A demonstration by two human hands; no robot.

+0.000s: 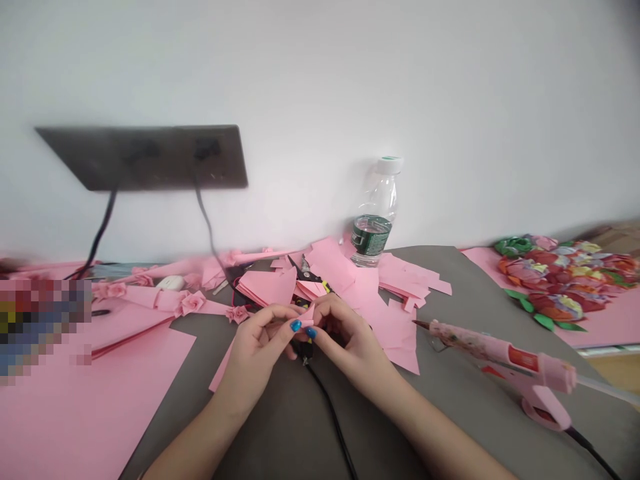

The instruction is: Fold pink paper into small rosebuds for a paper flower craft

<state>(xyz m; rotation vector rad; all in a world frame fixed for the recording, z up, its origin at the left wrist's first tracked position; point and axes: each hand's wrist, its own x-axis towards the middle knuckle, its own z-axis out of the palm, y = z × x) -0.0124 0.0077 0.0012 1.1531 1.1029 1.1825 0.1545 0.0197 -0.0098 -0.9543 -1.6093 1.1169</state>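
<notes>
Your left hand (pixel 267 337) and right hand (pixel 345 328) both have fingers clamped on a small folded pink paper piece (pixel 308 316), thumbs near each other, up over the grey surface (pixel 270 427). Beyond it you've got a black-and-yellow tool (pixel 308 274) partly hidden among cut pink sheets (pixel 397 330), with the clear bottle (pixel 373 230) standing behind by the wall. Pink glue gun (pixel 480 347) lies to your right, nozzle toward the sheets.

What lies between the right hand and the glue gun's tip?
In the head view, pink paper on the grey table lies between the right hand and the tip.
</notes>
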